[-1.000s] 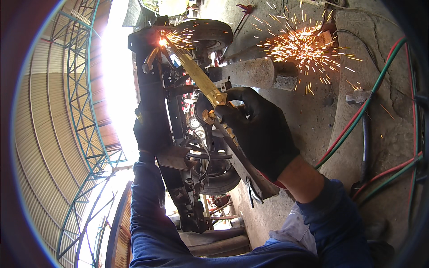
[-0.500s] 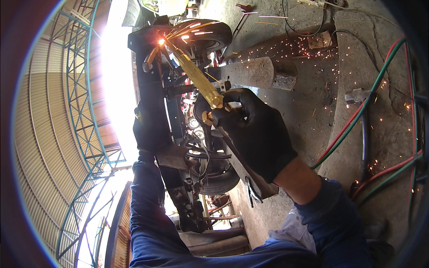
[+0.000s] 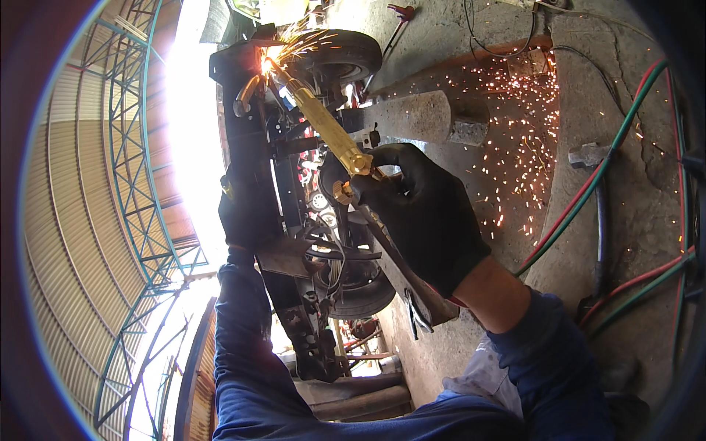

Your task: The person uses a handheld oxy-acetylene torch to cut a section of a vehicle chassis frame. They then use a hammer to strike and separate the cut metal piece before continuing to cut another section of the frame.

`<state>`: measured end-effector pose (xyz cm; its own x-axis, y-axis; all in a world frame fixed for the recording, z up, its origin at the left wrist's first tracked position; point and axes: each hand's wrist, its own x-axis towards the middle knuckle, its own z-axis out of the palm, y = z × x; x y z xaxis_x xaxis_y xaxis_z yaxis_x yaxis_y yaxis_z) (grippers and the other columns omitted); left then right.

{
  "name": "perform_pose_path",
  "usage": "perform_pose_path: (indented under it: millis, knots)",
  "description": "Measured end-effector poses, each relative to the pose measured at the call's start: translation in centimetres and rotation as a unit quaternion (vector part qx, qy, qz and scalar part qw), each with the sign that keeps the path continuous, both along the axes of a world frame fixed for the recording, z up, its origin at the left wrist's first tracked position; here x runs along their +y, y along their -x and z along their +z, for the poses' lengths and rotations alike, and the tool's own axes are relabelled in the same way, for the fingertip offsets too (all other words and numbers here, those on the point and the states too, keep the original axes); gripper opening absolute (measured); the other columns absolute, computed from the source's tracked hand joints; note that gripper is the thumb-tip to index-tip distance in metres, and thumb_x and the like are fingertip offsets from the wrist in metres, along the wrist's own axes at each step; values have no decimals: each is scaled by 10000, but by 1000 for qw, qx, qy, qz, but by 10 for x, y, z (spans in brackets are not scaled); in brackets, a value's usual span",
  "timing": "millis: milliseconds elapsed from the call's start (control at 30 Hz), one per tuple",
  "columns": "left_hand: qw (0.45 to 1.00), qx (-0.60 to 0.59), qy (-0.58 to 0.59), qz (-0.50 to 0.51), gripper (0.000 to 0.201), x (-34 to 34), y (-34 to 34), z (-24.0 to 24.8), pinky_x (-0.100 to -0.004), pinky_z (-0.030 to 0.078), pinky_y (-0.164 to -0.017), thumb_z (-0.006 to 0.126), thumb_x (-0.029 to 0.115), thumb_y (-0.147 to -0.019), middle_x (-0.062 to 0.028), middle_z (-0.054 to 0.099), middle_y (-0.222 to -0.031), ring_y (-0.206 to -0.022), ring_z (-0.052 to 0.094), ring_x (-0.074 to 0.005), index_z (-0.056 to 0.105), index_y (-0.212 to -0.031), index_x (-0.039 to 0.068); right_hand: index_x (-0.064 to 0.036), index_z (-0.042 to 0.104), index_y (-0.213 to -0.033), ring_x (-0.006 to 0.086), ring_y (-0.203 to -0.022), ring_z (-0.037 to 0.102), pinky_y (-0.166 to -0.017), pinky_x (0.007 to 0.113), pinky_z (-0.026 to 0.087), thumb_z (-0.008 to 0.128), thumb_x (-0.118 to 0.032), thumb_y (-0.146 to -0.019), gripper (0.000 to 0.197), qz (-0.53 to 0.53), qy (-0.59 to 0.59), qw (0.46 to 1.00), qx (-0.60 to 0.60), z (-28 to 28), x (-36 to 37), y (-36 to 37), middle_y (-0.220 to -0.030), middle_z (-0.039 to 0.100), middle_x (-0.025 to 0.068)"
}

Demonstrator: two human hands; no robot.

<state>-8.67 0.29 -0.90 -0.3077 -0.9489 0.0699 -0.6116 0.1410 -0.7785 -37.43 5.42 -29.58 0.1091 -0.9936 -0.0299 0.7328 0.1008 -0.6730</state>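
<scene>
Wrapped round the rear of a brass cutting torch is my right hand, in a black glove. The torch slants up and left, its tip at a bright glow on the far end of a dark vehicle frame. Orange sparks spray from that spot over the tyre beside it. My left hand, also in a black glove, rests on the frame's left side, nearer to me. Its fingers are mostly hidden against the dark metal, so their grip is unclear. A bent bracket sits by my left wrist.
Red and green hoses run across the concrete floor at right. A hammer lies there under them. A rusty metal beam juts right from the frame. Falling sparks dot the floor beyond, and a second tyre is nearer.
The glow at the torch tip is larger, and its sparks fan out more upward. Many more sparks scatter over the floor at right. Both hands stay nearly in place.
</scene>
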Motion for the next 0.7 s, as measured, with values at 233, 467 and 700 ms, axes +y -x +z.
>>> perform_pose_path:
  millis: [233, 467, 700]
  knots:
    - [1000, 1, -2, -1, 572, 0, 0, -1, -446, 624, -843, 787, 320, -952, -125, 731, -1156, -1000, 750, -316, 591, -1430, 77, -14, 710, -1283, 179, -799, 775, -709, 349, 597, 791, -325, -1004, 426, -3, -3, 1000, -11, 0, 1, 0, -895, 787, 163]
    - [1000, 0, -2, -2, 576, -1, 0, -2, -446, 625, -841, 788, 320, -950, -126, 731, -1155, -998, 750, -316, 589, -1433, 76, -27, 710, -1283, 243, -825, 812, -714, 379, 609, 791, -320, -1001, 414, -21, -1, 999, 37, 2, 2, -1, -914, 797, 189]
    - [1000, 0, 1, -1, 580, -1, -2, 0, -445, 625, -839, 788, 319, -949, -127, 731, -1153, -996, 750, -317, 587, -1436, 76, -38, 681, -1243, 432, -947, 780, -835, 493, 613, 772, -343, -1014, 392, 3, 5, 1000, 19, -2, 3, 2, -1014, 786, 232]
